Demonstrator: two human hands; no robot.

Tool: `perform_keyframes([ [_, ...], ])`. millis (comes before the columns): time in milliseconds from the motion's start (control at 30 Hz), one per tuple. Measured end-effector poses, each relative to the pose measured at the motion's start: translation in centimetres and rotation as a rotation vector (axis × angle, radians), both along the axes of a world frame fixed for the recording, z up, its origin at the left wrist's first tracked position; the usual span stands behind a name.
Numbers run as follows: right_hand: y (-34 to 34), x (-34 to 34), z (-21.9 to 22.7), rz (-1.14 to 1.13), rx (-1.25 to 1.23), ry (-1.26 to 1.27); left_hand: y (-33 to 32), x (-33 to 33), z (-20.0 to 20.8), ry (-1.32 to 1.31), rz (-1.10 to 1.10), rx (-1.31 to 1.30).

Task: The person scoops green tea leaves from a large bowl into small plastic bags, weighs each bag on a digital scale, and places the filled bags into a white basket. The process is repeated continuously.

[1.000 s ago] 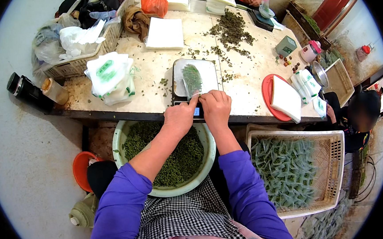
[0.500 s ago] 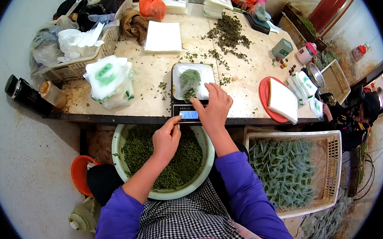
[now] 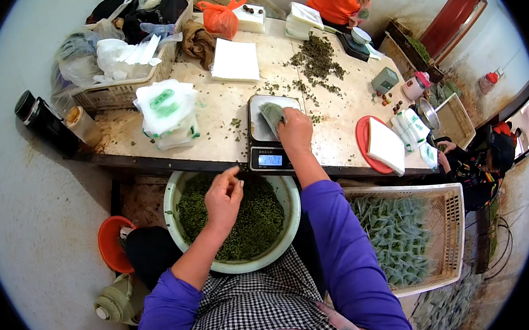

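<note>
My right hand (image 3: 296, 128) is closed on the edge of a small clear plastic bag (image 3: 271, 115) with green bits inside. The bag leans over the metal pan of a digital scale (image 3: 270, 159), whose display is lit. Part of the bag is hidden behind my fingers. My left hand (image 3: 222, 197) hovers with loosely bent fingers apart over a pale round tub (image 3: 173, 223), holding nothing that I can see. Small green buds or peppercorn-like bits (image 3: 250, 218) fill much of the tub, which sits below the table edge between my legs.
Stacked plastic bags (image 3: 166, 113) lie left of the scale; a white stack (image 3: 386, 147) rests on a red tray at right. A crate (image 3: 450, 232) beside me holds many filled bags. Two people, one in orange (image 3: 339, 3), work around the table (image 3: 223, 100).
My right hand has moved from the scale's front edge up onto its pan and gripped the bag, tilting it. My left hand has drawn back from the scale's display to above the tub.
</note>
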State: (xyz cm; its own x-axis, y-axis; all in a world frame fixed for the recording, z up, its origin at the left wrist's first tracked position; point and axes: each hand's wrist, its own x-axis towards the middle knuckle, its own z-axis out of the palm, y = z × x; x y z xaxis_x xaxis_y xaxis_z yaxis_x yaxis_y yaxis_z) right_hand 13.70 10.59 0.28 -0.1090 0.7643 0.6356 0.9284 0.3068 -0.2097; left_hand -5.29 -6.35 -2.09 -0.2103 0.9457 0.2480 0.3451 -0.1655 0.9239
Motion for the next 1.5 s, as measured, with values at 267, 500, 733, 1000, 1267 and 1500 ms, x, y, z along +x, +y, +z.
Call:
perform_keyframes([
  [267,-14.9,-4.3,5.9,0.583,-0.495,-0.138,-4.4,-2.6,0.4,0.525,-0.089,0.172],
  [500,-19.3,-3.7,5.1,0.611,-0.403,0.032,-8.7,-3.8,-3.3,0.476,-0.181,-0.126],
  [733,-22.1,-2.9,4.6,0.549,-0.679,-0.373,-8.7,-3.5,-4.7,0.407,-0.227,0.015],
  [1000,-21.1,-5.3,1.3,0.66,-0.915,-0.448,-9.1,-3.5,-5.9,0.395,-0.226,-0.034],
  [1267,-21.2,-4.8,-2.0,0.656,-1.149,-0.242,-8.9,-3.5,-6.1,0.51,-0.261,-0.115],
  [1500,-24.5,-0.9,0.8,0.511,-0.933,-0.096,-9.6,-0.4,-3.5,0.503,-0.328,-0.236],
])
